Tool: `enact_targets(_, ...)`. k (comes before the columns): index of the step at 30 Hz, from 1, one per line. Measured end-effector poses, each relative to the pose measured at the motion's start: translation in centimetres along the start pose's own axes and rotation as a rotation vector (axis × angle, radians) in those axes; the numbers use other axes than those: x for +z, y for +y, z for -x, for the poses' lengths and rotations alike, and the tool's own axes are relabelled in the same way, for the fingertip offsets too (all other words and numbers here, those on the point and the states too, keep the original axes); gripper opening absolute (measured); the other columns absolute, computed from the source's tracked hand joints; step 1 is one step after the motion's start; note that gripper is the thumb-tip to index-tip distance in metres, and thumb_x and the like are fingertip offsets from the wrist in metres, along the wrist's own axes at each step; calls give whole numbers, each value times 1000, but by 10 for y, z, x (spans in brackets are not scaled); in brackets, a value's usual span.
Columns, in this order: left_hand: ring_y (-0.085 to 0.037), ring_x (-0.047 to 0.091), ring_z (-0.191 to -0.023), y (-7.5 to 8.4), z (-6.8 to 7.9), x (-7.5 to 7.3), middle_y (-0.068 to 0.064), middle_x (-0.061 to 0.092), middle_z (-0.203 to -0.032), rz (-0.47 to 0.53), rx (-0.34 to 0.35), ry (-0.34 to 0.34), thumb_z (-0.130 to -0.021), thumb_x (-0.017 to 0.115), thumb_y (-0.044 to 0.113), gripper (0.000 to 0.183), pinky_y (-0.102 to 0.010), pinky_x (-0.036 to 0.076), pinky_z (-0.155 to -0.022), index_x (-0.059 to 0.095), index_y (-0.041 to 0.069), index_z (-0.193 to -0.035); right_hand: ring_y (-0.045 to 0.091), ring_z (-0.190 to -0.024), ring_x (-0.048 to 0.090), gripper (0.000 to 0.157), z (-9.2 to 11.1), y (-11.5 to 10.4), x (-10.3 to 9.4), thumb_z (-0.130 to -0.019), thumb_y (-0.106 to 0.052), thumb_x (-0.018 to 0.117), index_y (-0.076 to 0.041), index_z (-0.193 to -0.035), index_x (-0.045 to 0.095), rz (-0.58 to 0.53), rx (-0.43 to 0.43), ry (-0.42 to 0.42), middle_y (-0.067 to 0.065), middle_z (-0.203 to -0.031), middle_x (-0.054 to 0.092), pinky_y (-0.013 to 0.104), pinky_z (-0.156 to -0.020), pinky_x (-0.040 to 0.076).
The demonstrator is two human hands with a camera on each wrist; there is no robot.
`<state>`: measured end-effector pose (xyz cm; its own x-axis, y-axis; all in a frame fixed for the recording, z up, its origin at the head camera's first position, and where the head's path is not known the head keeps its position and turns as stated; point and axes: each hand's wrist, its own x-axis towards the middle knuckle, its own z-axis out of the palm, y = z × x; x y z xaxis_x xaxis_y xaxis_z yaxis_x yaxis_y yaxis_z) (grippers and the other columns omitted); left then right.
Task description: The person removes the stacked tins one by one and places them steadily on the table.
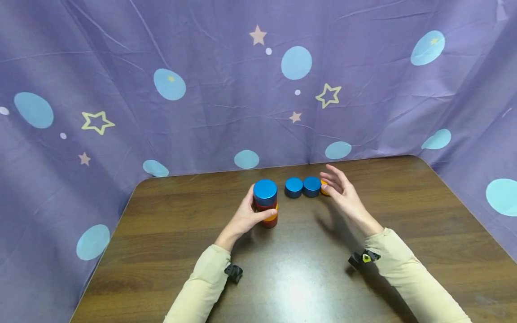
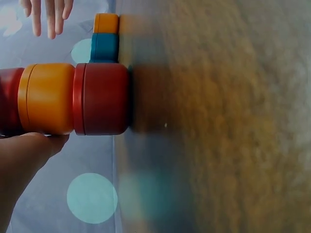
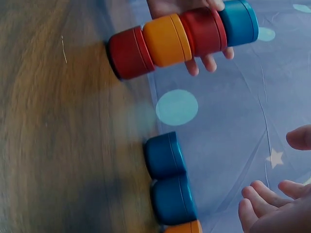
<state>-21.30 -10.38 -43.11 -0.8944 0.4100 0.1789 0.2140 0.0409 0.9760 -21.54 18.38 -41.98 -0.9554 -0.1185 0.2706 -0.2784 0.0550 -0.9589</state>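
Left grip [image 1: 245,216] clasped the upright stack [image 1: 265,201] mid-frame; right grip [image 1: 344,194], fingers apart, hung nearest the unstacked orange canister [image 2: 106,23], seemingly untouching.

Stack of four tins [image 1: 265,199] on table [image 1: 161,251], left hand [image 1: 245,216] around it. Row of three tins [image 1: 311,187] right of stack and farther back. Right hand [image 1: 345,195] near row's right end, well apart from stack. Curtain [image 1: 218,54] behind table.
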Motion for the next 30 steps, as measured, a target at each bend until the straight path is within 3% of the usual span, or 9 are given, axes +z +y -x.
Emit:
enact_targets(8,-37,47,-120,2,-1,3,-24,46,-133,-24,-16,27,-85,66,-6,66,-49,36,-103,31,-2,-142,37,-125,46,53,2,-4,14,-94,8,52,5,-143,33,-11,-85,-42,33,-135,45,22,-95,43)
enact_targets(15,-37,48,-118,29,8,8,-25,48,-130,-43,1,33,-87,65,-4,61,-49,38,-101,33,-6,-138,40,-125,44,50,1,-5,28,-94,8,52,8,-141,34,-24,-111,-62,28,-135,46,22,-97,41)
enact_targets(19,-38,47,-119,31,8,9,-27,47,-131,-42,-6,37,-86,65,-5,61,-50,36,-103,33,-7,-139,45,-125,43,49,1,-6,34,-94,9,51,9,-140,34,-53,-119,-75,30,-135,45,22,-96,42)
enact_targets(27,-38,46,-120,31,7,10,-27,48,-132,-43,-16,53,-87,65,-6,60,-50,35,-104,35,-6,-138,49,-127,38,49,2,-13,52,-92,11,52,9,-139,35,-101,-147,-138,30,-136,43,48,-104,33)
enact_targets(30,-38,47,-119,31,8,11,-27,48,-131,-44,-5,58,-87,65,-6,58,-49,35,-104,36,-8,-137,49,-127,39,49,3,-15,57,-92,11,52,10,-138,34,-112,-153,-152,29,-136,44,51,-104,33)
